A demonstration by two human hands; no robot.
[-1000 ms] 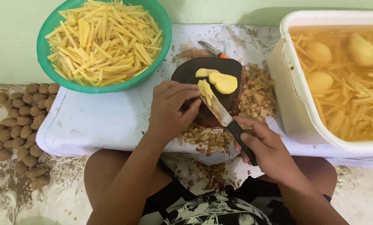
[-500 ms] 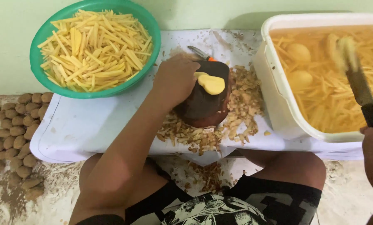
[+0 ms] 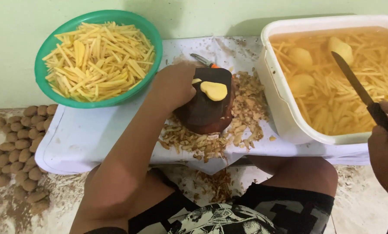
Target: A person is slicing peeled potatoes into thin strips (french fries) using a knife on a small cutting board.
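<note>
1. The worktop (image 3: pixel 94 143), low and covered in white sheeting, fills the middle of the scene, with the person's knees tucked under its near edge.
2. At the right stands a white tub (image 3: pixel 285 117) of cloudy water holding cut potato sticks and a few peeled whole potatoes.
3. At the far left sits a green bowl (image 3: pixel 44 65) heaped with dry potato sticks.
4. A dark wooden chopping block (image 3: pixel 204 108) sits mid-worktop, ringed by potato peelings (image 3: pixel 241 125).
5. The left hand (image 3: pixel 174 86) rests on the block's left edge, fingers curled against it, steadying it.
6. The right hand (image 3: pixel 387 151) is at the near right, closed around the handle of a long knife (image 3: pixel 354 84), blade pointing over the tub.
7. One peeled potato piece (image 3: pixel 214 90) lies flat on top of the block.
8. I'd say the cutting is between strokes; the next move calls for bringing the blade back over the piece.
9. Compared with a second ago, the knife has left the block and swung out over the tub, and the left hand has slid off the potato.
</note>
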